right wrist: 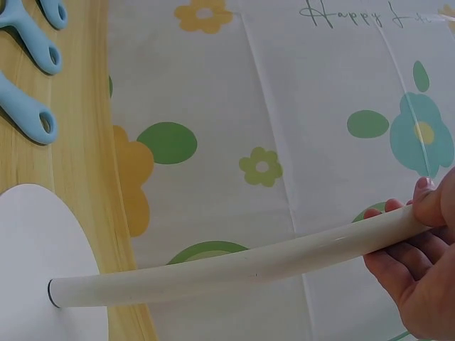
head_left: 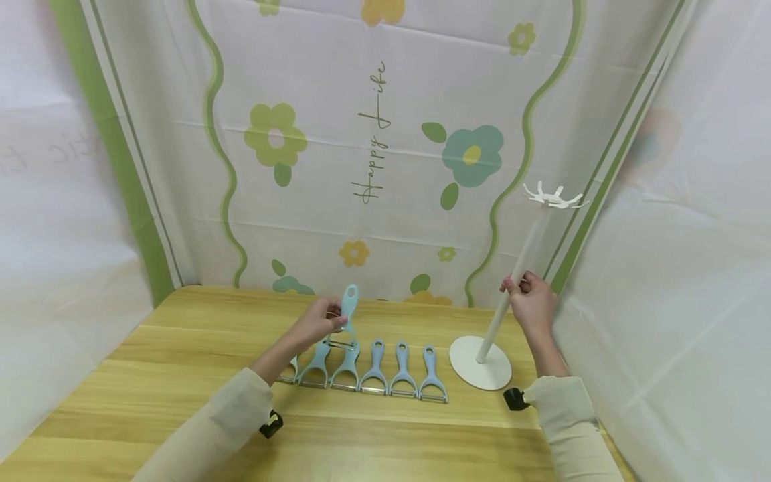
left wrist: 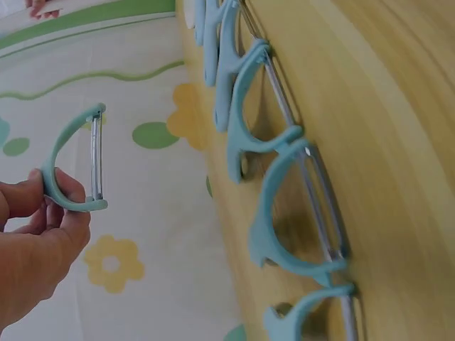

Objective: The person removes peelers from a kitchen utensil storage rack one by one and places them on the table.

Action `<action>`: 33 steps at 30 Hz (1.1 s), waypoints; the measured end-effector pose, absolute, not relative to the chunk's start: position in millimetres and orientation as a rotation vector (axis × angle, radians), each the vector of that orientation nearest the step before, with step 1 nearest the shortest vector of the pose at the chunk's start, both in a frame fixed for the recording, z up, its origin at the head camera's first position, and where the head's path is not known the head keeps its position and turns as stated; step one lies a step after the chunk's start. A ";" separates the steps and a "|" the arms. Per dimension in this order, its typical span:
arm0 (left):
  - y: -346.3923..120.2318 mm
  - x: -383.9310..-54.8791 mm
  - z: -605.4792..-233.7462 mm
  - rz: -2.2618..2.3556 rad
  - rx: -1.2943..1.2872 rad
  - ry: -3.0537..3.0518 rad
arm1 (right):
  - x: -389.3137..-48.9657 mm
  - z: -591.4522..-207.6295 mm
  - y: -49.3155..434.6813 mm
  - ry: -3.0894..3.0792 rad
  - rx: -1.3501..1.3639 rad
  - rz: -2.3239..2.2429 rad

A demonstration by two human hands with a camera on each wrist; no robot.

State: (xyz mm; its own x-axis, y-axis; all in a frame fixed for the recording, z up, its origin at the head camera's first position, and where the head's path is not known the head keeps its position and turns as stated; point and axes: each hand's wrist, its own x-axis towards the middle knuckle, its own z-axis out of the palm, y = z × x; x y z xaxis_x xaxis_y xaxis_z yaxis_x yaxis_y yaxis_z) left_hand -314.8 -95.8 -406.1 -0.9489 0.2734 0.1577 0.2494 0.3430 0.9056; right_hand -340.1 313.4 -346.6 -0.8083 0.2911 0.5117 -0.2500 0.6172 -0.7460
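Note:
My left hand (head_left: 318,323) pinches a light blue-green Y-shaped peeler (head_left: 350,304) by its handle, lifted above the row, with its metal blade downward. In the left wrist view the same peeler (left wrist: 60,158) shows its curved head beside the thumb. Below it, several more peelers (head_left: 375,367) lie side by side, going from pale green on the left to blue on the right. My right hand (head_left: 533,304) grips the white pole of a stand (head_left: 512,278) about midway up. The stand has a round base (head_left: 466,365) on the table and a ring of upturned hooks (head_left: 554,196) on top.
A wood-grain table (head_left: 361,442) carries everything. Behind it hangs a white floral curtain (head_left: 325,201), and more white sheeting stands close on both sides, the right one near the stand. Black wrist cameras (head_left: 272,425) sit at both cuffs.

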 end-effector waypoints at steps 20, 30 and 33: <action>-173.2 -293.0 -432.6 1.622 0.336 2.635 | -343.6 -351.3 314.3 -2.230 -0.013 1.158; -213.2 -291.0 -440.9 1.618 0.267 2.581 | -345.3 -348.1 313.9 -2.192 0.002 1.128; -223.2 -290.6 -442.1 1.607 0.246 2.554 | -346.2 -348.7 313.3 -2.194 0.002 1.123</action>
